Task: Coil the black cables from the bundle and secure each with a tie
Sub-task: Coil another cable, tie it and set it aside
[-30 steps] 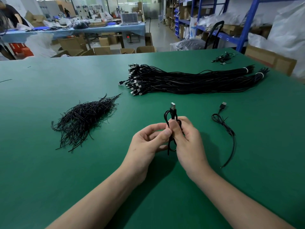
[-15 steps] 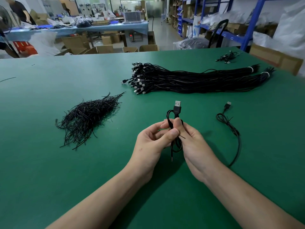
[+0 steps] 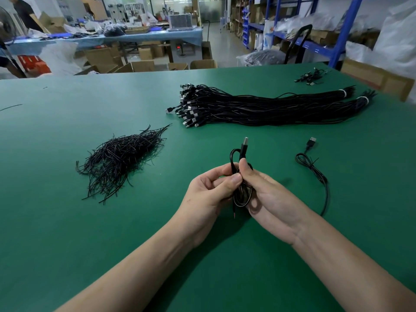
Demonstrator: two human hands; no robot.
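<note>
A coiled black cable (image 3: pixel 242 154) is held upright between my two hands above the green table (image 3: pixel 67 233), its USB plug pointing up. My left hand (image 3: pixel 209 194) pinches the middle of the coil with thumb and fingers. My right hand (image 3: pixel 265 194) grips the same coil from the right, thumb on top. A thin tie end hangs below the coil. The big bundle of black cables (image 3: pixel 270 106) lies farther back. A pile of black ties (image 3: pixel 119 158) lies to the left.
A loosely looped black cable (image 3: pixel 315 172) with a USB plug lies on the table right of my hands. A small heap of cables (image 3: pixel 311 76) sits at the far right corner. Cardboard boxes, shelves and another workbench stand beyond the table.
The hands stay together on the coil with small finger shifts at its middle. The coil's lower loop shows more between the palms now. The camera view shifted slightly.
</note>
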